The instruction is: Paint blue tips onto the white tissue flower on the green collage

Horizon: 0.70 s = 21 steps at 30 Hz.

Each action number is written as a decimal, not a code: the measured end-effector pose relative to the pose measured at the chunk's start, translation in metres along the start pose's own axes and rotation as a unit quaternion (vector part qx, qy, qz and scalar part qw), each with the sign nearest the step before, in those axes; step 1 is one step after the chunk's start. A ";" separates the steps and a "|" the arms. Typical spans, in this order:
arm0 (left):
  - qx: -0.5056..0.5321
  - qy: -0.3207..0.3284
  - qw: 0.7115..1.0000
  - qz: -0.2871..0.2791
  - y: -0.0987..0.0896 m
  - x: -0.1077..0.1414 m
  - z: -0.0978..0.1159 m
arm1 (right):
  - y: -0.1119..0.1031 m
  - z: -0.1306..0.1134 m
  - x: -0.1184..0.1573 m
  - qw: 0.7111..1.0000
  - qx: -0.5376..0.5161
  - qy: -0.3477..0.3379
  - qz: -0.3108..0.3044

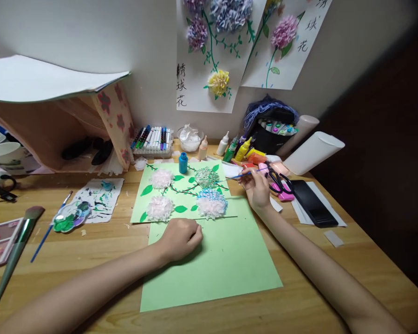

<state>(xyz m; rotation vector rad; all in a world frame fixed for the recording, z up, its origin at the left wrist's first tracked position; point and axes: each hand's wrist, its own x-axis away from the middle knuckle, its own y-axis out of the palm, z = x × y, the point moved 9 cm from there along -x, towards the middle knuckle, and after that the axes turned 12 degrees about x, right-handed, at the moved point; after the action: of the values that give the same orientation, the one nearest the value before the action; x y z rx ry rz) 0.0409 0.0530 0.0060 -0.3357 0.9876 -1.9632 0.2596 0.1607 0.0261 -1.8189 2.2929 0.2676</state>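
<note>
My right hand (257, 190) pinches a thin blue paintbrush (242, 175), its tip pointing left near the green-speckled flower (206, 178). Below that flower sits a raised pale paper flower (211, 208), blue along its upper part. Two pale pink ones, an upper flower (161, 178) and a lower flower (160, 208), are on the left of the light green sheet (186, 217), among painted leaves and stems. Curled into a fist, my left hand (183, 237) rests on a second green sheet (212, 269) under the picture. A blue paint bottle (183, 163) stands uncapped at the picture's top edge.
Left lie a paint palette (71, 217), another brush (51, 227), a stained tissue (102, 199) and a large makeup brush (17, 255). Several paint bottles (231, 149) and a marker set (153, 141) line the back. Black scissors (280, 181) and a phone (312, 203) are right.
</note>
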 end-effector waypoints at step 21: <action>-0.008 -0.007 1.000 -0.020 0.000 -0.005 0.001 | 0.002 0.026 0.027 0.994 0.022 0.060 -0.088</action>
<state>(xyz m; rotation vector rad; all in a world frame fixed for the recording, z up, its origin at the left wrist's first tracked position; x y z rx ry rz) 0.0440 0.0569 0.0074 -0.3811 0.9944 -1.9870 0.2525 0.1427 -0.0064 -2.0513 2.1755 0.0805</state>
